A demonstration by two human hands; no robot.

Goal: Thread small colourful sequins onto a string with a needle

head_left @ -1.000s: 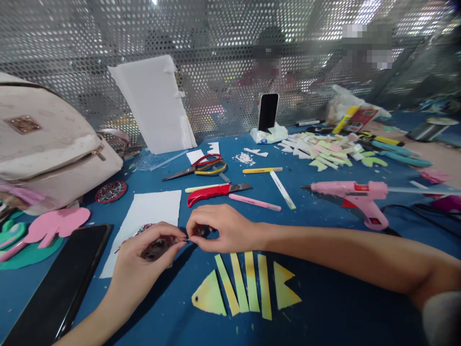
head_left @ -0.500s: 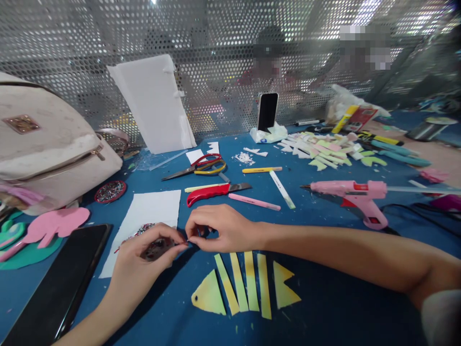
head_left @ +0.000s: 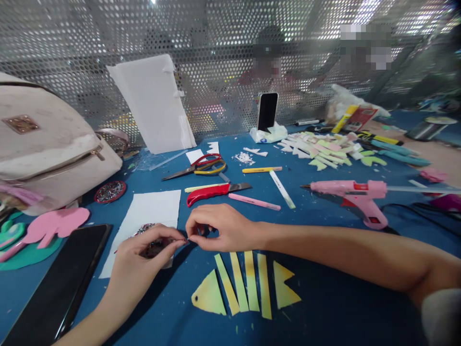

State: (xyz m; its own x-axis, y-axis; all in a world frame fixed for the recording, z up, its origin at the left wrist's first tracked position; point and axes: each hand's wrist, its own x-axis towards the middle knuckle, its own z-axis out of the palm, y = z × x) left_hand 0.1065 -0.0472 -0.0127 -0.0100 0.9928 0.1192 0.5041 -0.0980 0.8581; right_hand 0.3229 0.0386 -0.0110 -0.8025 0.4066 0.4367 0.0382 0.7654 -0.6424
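My left hand [head_left: 146,257] pinches something tiny and reddish between thumb and forefinger; it is too small to name. Fingertip to fingertip with it, my right hand [head_left: 223,228] is also closed in a pinch, and what it grips cannot be made out. Partly behind my left hand, a pile of small dark and red bits [head_left: 144,228] lies on a white sheet of paper [head_left: 158,204]. In front of my hands is a fish cut in pieces: a yellow-green head [head_left: 211,295] with a hole, several strips [head_left: 252,283] and a notched tail [head_left: 284,287].
Beyond my hands lie a red-handled knife [head_left: 209,193], scissors [head_left: 201,166] and several pens [head_left: 255,202]. A pink glue gun [head_left: 349,190] is at right, with paper scraps [head_left: 324,149] behind. A dark phone [head_left: 61,283] and a backpack [head_left: 54,139] stand at left.
My hands stay pinched together almost in place. The fingers of my left hand have shifted very slightly.
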